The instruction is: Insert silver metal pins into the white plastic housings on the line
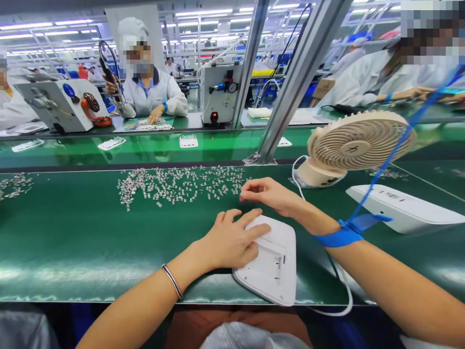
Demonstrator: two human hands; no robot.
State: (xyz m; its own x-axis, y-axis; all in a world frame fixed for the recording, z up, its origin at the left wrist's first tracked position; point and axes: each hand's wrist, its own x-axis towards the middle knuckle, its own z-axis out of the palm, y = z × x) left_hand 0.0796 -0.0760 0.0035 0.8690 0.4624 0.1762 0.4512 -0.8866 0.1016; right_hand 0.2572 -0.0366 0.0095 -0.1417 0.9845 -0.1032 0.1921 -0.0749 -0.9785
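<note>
A white plastic housing (286, 247) lies at the front edge of the green work surface (72, 242). My left hand (236, 237) rests on its upper left part, fingers spread. Beyond the housing, my right hand (271, 194) is held at the right end of a spread of small metal parts (174, 184). Its thumb and index finger are pinched together; whatever may be between them is too small to make out. A blue strap with a cord circles my right wrist.
A beige fan (356, 145) stands at the right, with another white housing (410, 208) below it. A metal post (294, 87) rises behind. White pieces (188, 141) lie on the far green strip. A person (145, 87) sits opposite; others work around.
</note>
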